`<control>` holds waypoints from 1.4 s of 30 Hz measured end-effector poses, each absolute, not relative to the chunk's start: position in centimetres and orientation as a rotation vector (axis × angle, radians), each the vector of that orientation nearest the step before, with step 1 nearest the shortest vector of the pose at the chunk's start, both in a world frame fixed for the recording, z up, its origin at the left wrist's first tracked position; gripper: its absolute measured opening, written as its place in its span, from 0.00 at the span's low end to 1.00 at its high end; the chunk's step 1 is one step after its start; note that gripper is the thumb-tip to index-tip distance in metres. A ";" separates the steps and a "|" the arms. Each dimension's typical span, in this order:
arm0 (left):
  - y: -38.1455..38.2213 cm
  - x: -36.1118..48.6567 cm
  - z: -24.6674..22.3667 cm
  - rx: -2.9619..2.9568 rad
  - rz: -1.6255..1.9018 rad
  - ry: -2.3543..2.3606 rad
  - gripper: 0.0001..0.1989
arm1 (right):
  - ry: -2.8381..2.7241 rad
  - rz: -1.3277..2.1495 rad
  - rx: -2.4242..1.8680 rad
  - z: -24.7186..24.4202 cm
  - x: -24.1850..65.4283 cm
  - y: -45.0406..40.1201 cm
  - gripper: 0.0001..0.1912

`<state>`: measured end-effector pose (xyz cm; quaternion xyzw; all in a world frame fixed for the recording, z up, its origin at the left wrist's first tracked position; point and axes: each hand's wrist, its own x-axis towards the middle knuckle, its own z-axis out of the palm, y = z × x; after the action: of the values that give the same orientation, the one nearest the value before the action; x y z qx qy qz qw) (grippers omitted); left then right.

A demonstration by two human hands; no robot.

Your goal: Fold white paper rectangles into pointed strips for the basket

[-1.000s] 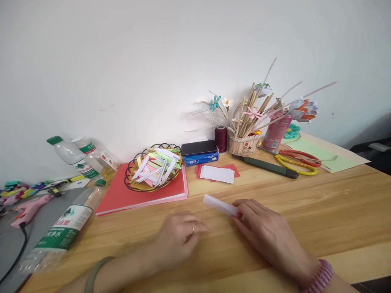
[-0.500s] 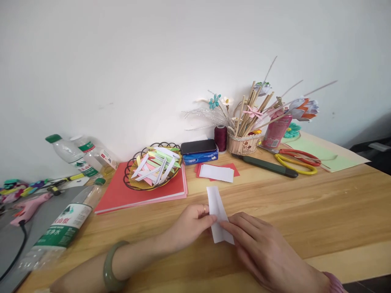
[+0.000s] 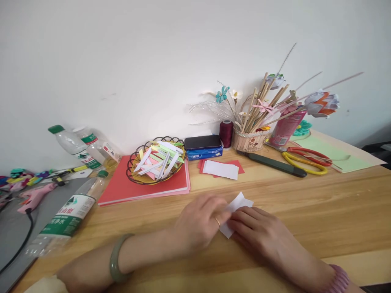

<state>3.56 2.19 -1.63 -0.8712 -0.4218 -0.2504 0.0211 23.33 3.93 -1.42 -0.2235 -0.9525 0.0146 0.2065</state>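
Observation:
A small creased piece of white paper (image 3: 240, 201) is between my two hands, just above or on the wooden table (image 3: 146, 221). My left hand (image 3: 201, 221), with a ring and a green bangle, has its fingers closed at the paper's left edge and is slightly blurred. From the right, my right hand (image 3: 261, 230) grips the paper, its fingers bent over the near side and covering part of it. Beyond the hands lies a stack of white paper slips (image 3: 220, 169) on red slips (image 3: 241, 167).
A wicker basket (image 3: 130, 173) of folded paper strips sits on red paper sheets (image 3: 110, 191). Plastic bottles (image 3: 71, 213) and a pink glue gun (image 3: 36, 197) lie left. Behind are a phone (image 3: 203, 141), thread spool (image 3: 226, 134) and stick holder (image 3: 249, 141); scissors (image 3: 305, 162) lie right.
The white paper has turned from nearly upright in view to slanting up and right. My left hand has come over its left side, its fingers now curled. The view has shifted slightly.

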 end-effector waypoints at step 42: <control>0.2 1.8 -3.3 -2.706 -0.777 -1.012 0.13 | -2.485 0.412 -1.154 -2.8 21.2 3.8 0.07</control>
<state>1.81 0.24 -3.31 -0.9019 -0.3373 -0.2591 0.0751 21.19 3.81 -2.80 -0.4092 -0.8816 0.1460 0.1844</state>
